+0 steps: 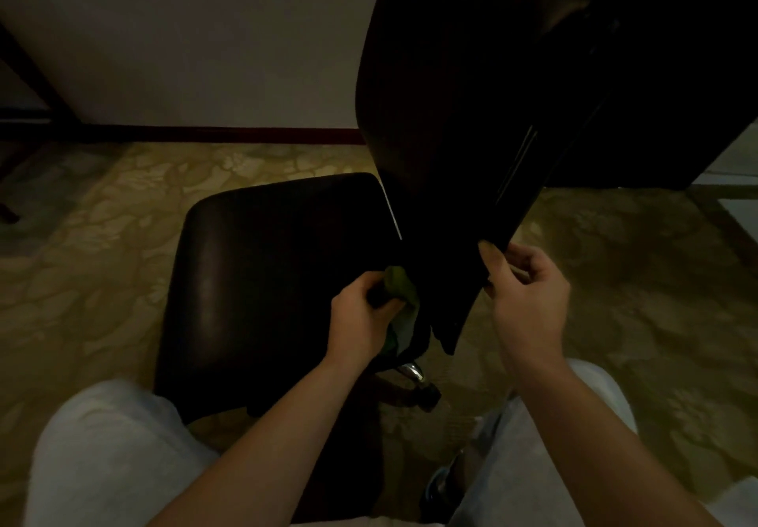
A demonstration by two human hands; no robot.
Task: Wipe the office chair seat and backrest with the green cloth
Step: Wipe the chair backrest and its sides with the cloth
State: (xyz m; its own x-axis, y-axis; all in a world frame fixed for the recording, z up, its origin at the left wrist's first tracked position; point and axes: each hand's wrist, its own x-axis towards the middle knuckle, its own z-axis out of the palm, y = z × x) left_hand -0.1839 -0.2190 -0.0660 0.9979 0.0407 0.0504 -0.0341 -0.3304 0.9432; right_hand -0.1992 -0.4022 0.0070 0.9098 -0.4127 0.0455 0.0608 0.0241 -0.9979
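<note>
The head camera looks down in dim light at a dark office chair standing on a patterned yellow-green carpet point(123, 215). The seat point(262, 280) lies left of centre, its glossy dark surface catching a faint vertical sheen. The backrest point(471, 116) rises from the seat's right edge and leans up toward the top right corner of the view.

The left hand point(361, 321) is curled into a fist around the bunched green cloth point(400, 286), which sits just where the seat's rear edge meets the base of the backrest; part of the cloth hangs down below the fingers. The right hand point(527, 292) pinches the lower edge of the backrest between thumb and fingers, with the thumb on the near face.

Below the cloth a chrome part of the chair's mechanism point(412, 370) glints. Light grey trouser legs point(110, 452) fill the bottom corners, and both forearms are bare. A pale wall point(184, 34) with a dark red skirting board point(225, 134) runs behind the chair.
</note>
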